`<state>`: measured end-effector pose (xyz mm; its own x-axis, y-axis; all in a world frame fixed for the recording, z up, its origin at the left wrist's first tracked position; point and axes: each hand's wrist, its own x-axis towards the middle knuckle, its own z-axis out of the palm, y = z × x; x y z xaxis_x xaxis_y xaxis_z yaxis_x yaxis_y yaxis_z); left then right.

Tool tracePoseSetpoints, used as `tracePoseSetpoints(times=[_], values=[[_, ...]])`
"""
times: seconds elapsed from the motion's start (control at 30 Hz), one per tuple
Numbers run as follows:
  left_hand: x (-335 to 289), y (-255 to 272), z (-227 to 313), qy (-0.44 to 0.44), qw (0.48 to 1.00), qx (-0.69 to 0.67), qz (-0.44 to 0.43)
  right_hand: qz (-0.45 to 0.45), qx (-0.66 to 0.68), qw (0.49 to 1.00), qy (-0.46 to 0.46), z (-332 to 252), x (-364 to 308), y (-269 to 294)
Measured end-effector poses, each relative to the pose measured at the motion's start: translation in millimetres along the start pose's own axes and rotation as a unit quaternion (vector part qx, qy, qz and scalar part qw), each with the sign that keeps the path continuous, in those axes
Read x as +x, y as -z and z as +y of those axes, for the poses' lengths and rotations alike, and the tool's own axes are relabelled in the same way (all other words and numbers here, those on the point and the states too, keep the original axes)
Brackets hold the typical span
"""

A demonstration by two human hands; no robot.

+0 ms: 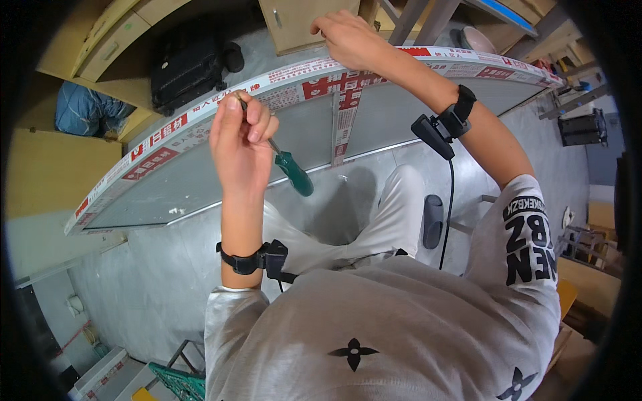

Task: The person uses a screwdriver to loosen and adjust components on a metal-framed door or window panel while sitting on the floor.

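My left hand (242,144) is closed around the metal shaft of a screwdriver (294,174), whose green handle hangs down toward my lap. Between the thumb and fingertips of that hand a small brass-coloured tip shows; whether it is a screw or part of the tool I cannot tell. A long framed panel (281,130) with grey panes and red-and-white printed film on its frame stands upright across my legs. My right hand (349,41) reaches over the panel's upper edge, its fingers loosely bent on the far side with nothing visible in them. Its palm is hidden.
Beyond the panel are a black bag (184,73), a wooden cabinet (304,27) and a blue bundle (83,107) on a shelf. A grey slipper (433,220) lies by my right leg. From my right wrist strap a black cable (449,207) runs down. A green crate (175,381) stands behind left.
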<state>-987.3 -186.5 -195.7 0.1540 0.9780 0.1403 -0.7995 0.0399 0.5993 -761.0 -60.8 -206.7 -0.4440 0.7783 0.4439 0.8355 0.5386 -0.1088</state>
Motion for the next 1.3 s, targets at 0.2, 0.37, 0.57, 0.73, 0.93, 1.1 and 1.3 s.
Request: tracePoseSetpoints(times=[0.2,0.37,0.57,0.73,0.93,1.1,1.3], values=[[-8,15,-30,0.032,0.999,-0.033,-0.008,-0.058,0.027,0.997,-0.033,-2,3,-1],[-11,27,-90,0.107,0.993,-0.043,-0.027,-0.11,0.025,0.992,-0.057,-4,4,2],[12,12,-155,0.247,0.953,-0.174,0.01,0.361,0.193,0.911,0.038,-33,-42,43],[17,7,-172,0.274,0.911,-0.308,0.023,0.304,0.226,0.91,-0.166,-48,-180,25],[27,2,-177,0.231,0.9,-0.367,0.042,0.04,0.52,0.754,-0.4,-102,-247,20],[28,5,-179,0.25,0.88,-0.401,0.044,0.049,0.428,0.819,-0.38,-114,-245,28],[24,-1,-178,0.245,0.866,-0.433,0.044,0.03,0.367,0.85,-0.375,-114,-245,35]])
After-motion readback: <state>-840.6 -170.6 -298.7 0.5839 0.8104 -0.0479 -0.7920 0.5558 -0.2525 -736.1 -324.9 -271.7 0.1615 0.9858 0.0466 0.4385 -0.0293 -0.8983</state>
